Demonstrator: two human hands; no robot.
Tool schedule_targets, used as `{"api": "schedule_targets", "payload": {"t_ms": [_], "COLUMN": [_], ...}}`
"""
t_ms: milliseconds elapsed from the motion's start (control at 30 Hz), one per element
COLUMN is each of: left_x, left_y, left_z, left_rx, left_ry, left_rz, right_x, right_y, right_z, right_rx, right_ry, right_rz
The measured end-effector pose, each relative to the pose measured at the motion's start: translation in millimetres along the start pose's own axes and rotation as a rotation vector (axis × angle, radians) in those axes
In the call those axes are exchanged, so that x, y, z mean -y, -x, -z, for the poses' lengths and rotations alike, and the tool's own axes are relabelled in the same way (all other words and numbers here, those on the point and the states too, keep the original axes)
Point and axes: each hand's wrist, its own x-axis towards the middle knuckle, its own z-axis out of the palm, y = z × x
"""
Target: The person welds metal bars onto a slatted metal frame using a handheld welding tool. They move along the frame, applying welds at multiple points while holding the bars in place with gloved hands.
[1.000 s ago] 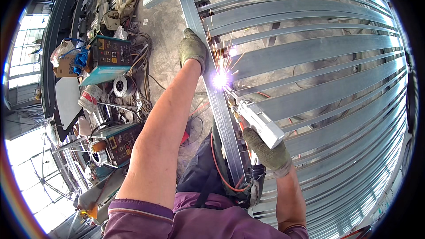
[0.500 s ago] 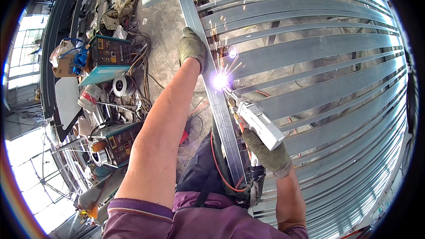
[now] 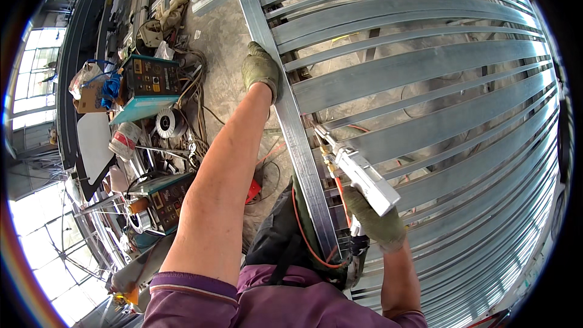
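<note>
A long grey steel tube (image 3: 296,140) runs from the top of the view down to my body, joined to a rack of parallel steel bars (image 3: 364,79) on its right. My left hand (image 3: 261,71), in a green work glove, is closed against the tube's left edge, some fingers hidden. My right hand (image 3: 375,222), gloved alike, grips a welding gun (image 3: 367,181) with a white body and narrow metal nozzle. Its tip is beside the tube's right edge, near a bar end; no arc or sparks show. An orange hose (image 3: 297,212) loops below the gun.
Two welding machines (image 3: 152,76) stand on the left among cables (image 3: 195,85). A wire spool (image 3: 170,123) and a white bucket (image 3: 125,140) are beside them. Near my left forearm a red object (image 3: 253,191) lies on the concrete floor (image 3: 221,36).
The bright arc and flying sparks have gone out. My right hand and the welding gun have shifted slightly right and toward me. My left hand stays on the tube.
</note>
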Motion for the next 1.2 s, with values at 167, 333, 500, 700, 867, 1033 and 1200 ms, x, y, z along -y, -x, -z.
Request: {"api": "schedule_targets", "payload": {"t_ms": [167,333,500,700,867,1033,1200], "left_x": [9.8,1.8,-3.9,-0.8,-3.1,1.9,4.5], "left_y": [-9.2,-1.7,4.6,-0.3,4.6,-3.1,-6.9], "left_z": [-3.8,-1.1,2.6,-0.2,0.7,-3.7,-5.3], "left_rx": [-0.009,-0.007,-0.011,-0.028,-0.026,-0.044,-0.022], "left_ry": [0.056,-0.004,-0.067,-0.024,-0.055,-0.063,-0.067], "left_rz": [0.024,-0.016,-0.028,0.014,-0.019,-0.028,-0.027], "right_x": [-14.9,-25.3,-21.6,-8.5,-15.9,-15.4,-10.5], "right_y": [15.7,10.3,7.1,5.7,4.7,4.7,6.1], "right_z": [15.5,13.3,7.0,2.1,3.4,6.4,7.3], "right_rx": [-0.004,0.023,0.01,0.026,0.055,0.091,0.107], "right_ry": [0.043,0.058,0.04,-0.01,-0.013,0.017,0.025], "right_rz": [0.104,0.249,0.232,0.001,0.124,0.106,0.075]}}
